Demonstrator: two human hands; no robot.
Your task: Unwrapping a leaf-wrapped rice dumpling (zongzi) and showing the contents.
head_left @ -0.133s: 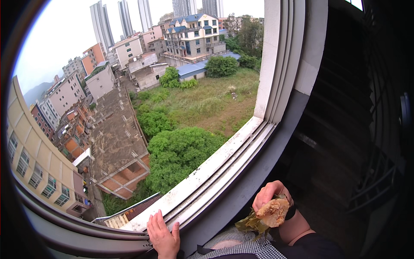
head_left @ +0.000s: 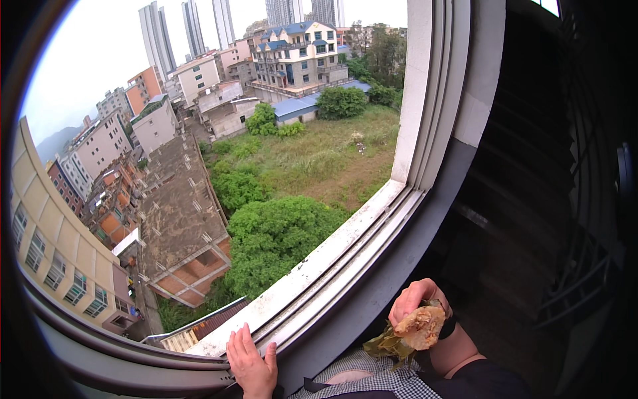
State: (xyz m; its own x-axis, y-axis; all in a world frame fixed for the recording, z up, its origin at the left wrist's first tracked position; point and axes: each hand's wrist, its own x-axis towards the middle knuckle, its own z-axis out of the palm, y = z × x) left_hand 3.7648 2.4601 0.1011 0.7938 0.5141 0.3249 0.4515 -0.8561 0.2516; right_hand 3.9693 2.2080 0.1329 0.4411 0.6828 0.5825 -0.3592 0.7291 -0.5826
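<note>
My right hand (head_left: 420,297) grips a leaf-wrapped rice dumpling (head_left: 421,328), its pale brown, bitten-looking filling bare at the top. Peeled-back olive-green leaves (head_left: 387,345) hang from the dumpling's left side. The fingers curl round its far side, so part of the grip is hidden. My left hand (head_left: 251,363) lies on the inner edge of the white window frame (head_left: 312,274), fingers stretched out and thumb apart, holding nothing.
A grey sill (head_left: 399,256) runs along the window inside. The opening looks down on a tree (head_left: 286,233), a grassy lot (head_left: 319,156) and a flat-roofed building (head_left: 176,206). Dark stairs (head_left: 512,193) and a railing (head_left: 578,282) are at the right.
</note>
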